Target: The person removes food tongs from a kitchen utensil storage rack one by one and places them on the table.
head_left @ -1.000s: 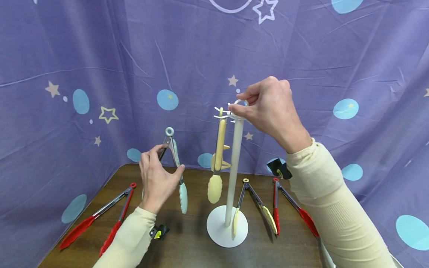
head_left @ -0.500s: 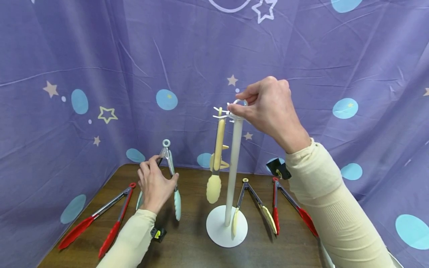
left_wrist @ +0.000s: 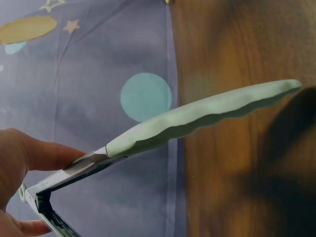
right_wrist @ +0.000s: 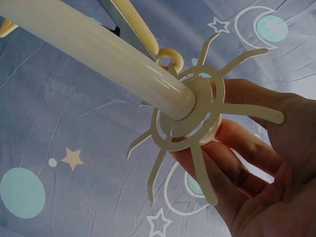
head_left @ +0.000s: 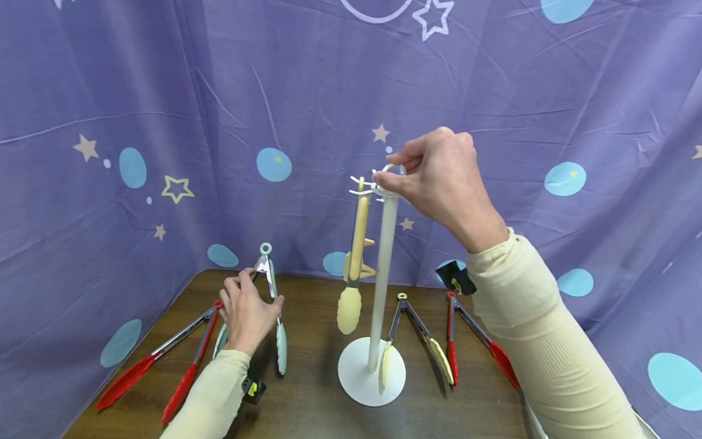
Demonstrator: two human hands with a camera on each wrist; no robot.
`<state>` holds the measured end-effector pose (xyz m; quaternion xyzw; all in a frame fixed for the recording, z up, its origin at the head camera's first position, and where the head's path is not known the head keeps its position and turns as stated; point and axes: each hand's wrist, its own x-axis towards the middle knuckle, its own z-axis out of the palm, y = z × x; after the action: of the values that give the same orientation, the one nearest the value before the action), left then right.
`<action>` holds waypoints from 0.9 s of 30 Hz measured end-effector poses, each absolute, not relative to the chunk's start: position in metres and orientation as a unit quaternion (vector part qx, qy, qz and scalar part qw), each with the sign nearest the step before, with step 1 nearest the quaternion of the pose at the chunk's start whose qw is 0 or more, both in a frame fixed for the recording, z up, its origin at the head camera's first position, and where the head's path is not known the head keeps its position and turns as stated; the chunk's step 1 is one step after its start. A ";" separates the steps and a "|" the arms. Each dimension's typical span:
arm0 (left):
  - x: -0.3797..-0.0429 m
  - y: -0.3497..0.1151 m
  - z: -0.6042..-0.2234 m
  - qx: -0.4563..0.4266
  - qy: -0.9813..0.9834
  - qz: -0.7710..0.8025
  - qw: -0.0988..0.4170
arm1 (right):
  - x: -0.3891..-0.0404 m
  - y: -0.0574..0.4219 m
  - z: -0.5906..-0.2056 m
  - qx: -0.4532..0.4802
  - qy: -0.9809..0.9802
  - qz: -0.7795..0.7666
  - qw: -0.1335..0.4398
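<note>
At the left, my left hand (head_left: 249, 314) holds spread mint-green tongs (head_left: 280, 341) by their metal arms, thumb on one arm and fingers on the other. In the left wrist view the thumb and a finger grip the tongs (left_wrist: 197, 116) close to their hinge, and the tips reach over the wood. My right hand (head_left: 439, 177) pinches the top of a white utensil stand (head_left: 386, 256). Seen from below in the right wrist view, its hook ring (right_wrist: 215, 89) fans out in front of the fingers. Closed yellow tongs (head_left: 359, 244) hang by their loop from a hook on the stand's left side.
Red tongs (head_left: 200, 347) lie spread on the wooden table (head_left: 307, 390) at the left. Right of the stand's round base (head_left: 356, 381) are spread yellow tongs (head_left: 433, 347) and more red tongs (head_left: 496, 350). A purple patterned curtain (head_left: 329, 91) surrounds the table.
My left hand has moved down and slightly left with the mint-green tongs, toward the table. The right hand has stayed on the stand's top.
</note>
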<state>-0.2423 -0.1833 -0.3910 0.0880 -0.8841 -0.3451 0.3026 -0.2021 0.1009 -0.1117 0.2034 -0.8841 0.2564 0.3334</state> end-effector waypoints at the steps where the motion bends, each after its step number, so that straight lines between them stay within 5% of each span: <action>1: -0.243 -0.184 -0.392 0.089 -0.885 -0.344 0.299 | -0.202 0.101 -0.112 0.204 -0.884 0.256 0.334; 27: -0.251 -0.188 -0.406 0.103 -0.921 -0.299 0.228 | -0.203 0.102 -0.112 0.200 -0.885 0.259 0.330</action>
<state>-0.2505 -0.1883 -0.4060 0.1030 -0.9210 -0.2988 0.2279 -0.2028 0.1022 -0.1123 0.2005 -0.8853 0.2591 0.3302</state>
